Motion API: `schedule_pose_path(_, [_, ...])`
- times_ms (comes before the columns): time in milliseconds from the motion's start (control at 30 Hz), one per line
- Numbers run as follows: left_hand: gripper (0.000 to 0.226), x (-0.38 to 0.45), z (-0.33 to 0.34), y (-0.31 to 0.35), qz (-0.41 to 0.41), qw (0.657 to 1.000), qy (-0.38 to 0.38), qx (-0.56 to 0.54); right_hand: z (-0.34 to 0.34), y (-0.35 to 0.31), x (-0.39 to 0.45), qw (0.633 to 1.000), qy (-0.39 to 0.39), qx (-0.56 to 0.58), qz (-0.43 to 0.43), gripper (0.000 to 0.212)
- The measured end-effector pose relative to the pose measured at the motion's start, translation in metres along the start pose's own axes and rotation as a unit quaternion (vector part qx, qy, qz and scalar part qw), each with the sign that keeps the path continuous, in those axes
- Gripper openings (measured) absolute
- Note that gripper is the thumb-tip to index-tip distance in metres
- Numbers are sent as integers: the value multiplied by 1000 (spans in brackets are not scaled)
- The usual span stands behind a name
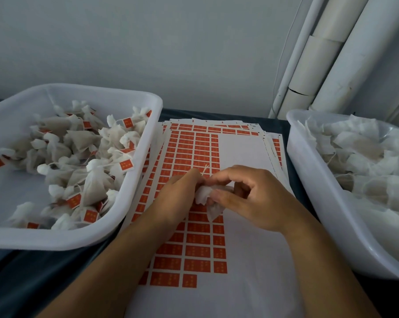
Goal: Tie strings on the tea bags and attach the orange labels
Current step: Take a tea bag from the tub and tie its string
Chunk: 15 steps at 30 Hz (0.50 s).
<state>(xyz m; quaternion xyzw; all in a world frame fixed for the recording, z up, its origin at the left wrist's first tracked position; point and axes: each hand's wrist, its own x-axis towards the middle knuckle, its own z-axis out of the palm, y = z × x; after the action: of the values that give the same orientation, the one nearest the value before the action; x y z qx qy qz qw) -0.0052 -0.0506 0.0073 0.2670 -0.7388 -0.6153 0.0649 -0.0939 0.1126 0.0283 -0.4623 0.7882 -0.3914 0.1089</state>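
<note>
Both my hands meet over the sheet of orange labels in the middle of the table. My left hand and my right hand together hold a small white tea bag, fingers curled round its gathered top. A short end of pale string sticks up between my fingertips. The bag's lower corner hangs just above the labels.
A white tray on the left holds several tied tea bags with orange labels. A white tray on the right holds several plain tea bags. More label sheets lie stacked behind. White pipes run up the wall at the right.
</note>
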Motion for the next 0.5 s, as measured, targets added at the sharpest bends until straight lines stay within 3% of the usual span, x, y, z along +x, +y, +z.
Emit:
schedule_pose_path(167, [21,0,3,8,-51,996,-1,-69,1,0,0,1000,-5,-19,-3,28])
schedule_pose_path(267, [34,3,2,4,-36,999,16,-10,1,0,0,1000,-4,-25,-5,31])
schedule_pose_path(500, [37,0,0,1,-27,999,3,-42,0,1,-1,999,-16,-47,-2,36])
